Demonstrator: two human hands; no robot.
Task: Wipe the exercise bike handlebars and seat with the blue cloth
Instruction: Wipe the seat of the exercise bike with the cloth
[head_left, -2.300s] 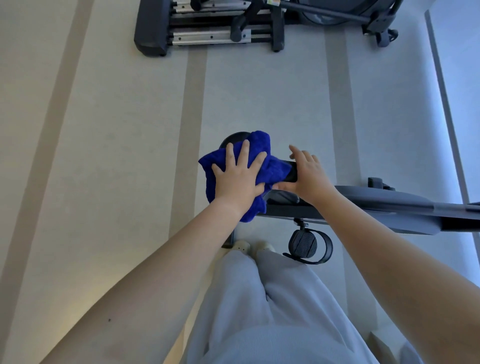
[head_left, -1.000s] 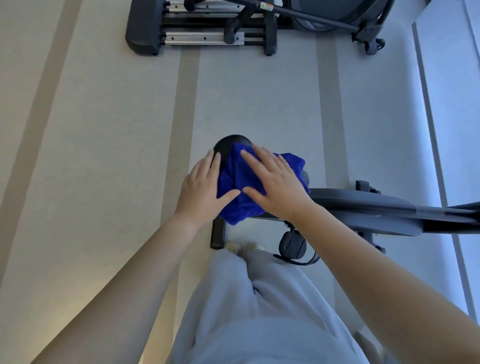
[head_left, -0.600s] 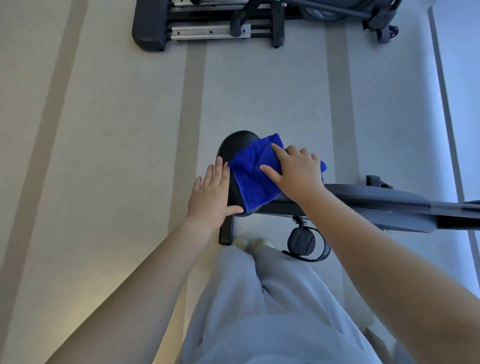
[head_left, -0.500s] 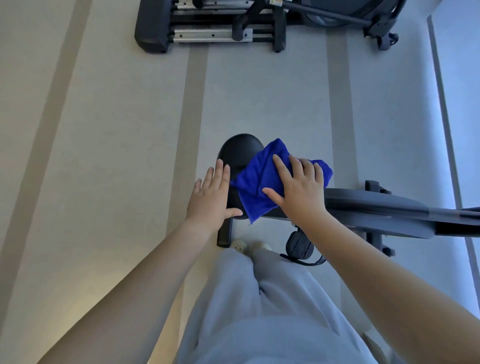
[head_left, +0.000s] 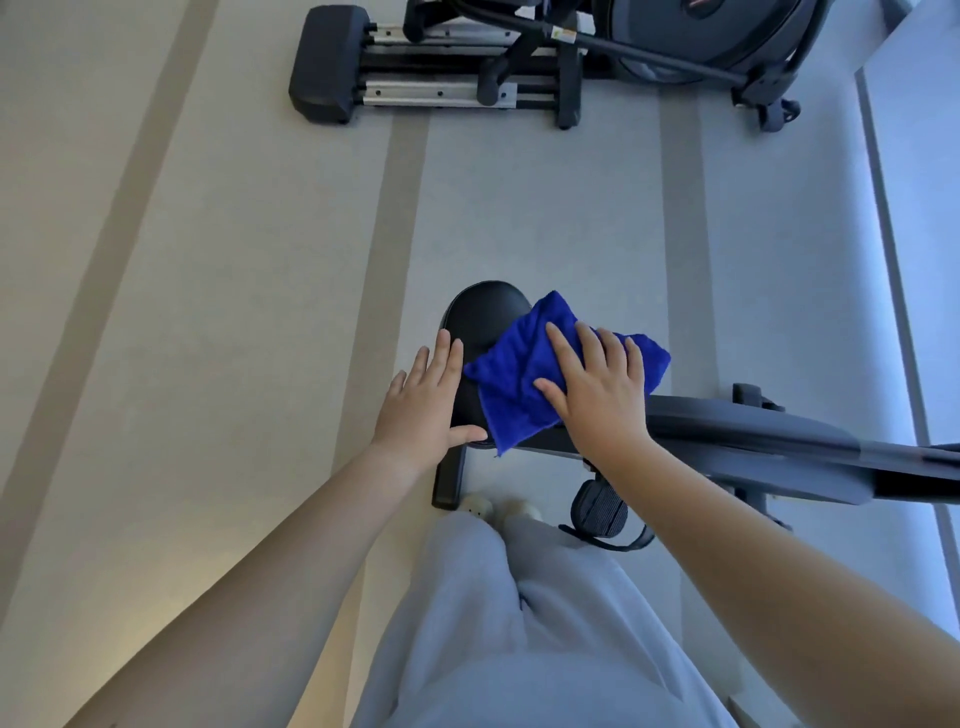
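Note:
The black bike seat (head_left: 480, 312) is just below the middle of the head view, seen from above. A folded blue cloth (head_left: 519, 374) covers the seat's right half. My right hand (head_left: 597, 389) lies flat on the cloth, fingers spread, pressing it onto the seat. My left hand (head_left: 426, 400) rests flat against the seat's left edge, fingers together, thumb under the cloth's lower corner, holding nothing. The grey bike frame (head_left: 753, 441) runs off to the right. The handlebars are out of view.
A bike pedal (head_left: 600, 512) hangs below my right wrist, beside my feet (head_left: 498, 509). The black rear foot bar (head_left: 449, 480) of the bike stands under the seat. Another exercise machine (head_left: 467, 78) stands across the top on the pale striped floor (head_left: 234, 312).
The cloth passed from my left hand to my right hand. My right hand has slid it from the seat's left side toward the right. My left hand moved to the seat's left edge.

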